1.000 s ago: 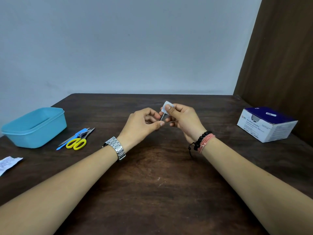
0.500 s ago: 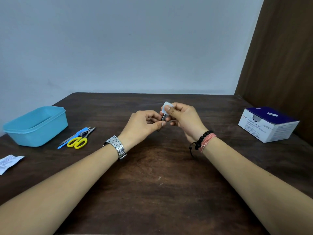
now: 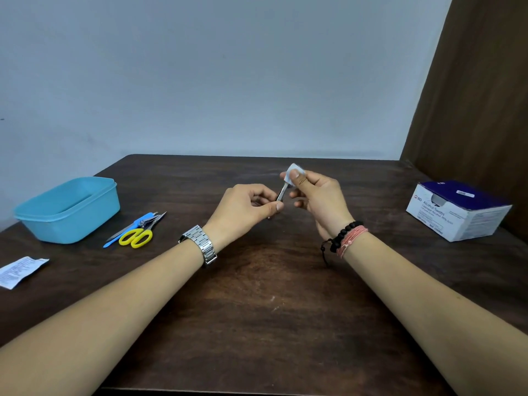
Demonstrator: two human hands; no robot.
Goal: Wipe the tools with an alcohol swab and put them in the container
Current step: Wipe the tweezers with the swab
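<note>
Metal file point(image 3: 281, 192) btwn both hands point(image 3: 285, 200)

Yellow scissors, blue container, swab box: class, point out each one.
Yellow scissors point(image 3: 136, 238): head view, on a handle loop.
Blue container point(image 3: 85, 217): head view, on its front wall.
Swab box point(image 3: 434, 212): head view, on its white front.

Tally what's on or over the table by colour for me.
Blue: 2, container, blue-handled tool
Yellow: 1, scissors
Silver: 2, nail clipper, metal tool in left hand
White: 3, swab in right hand, swab box, wrapper
Total: 8

Dark wooden table point(image 3: 257, 324), grey wall point(image 3: 228, 81)
</note>
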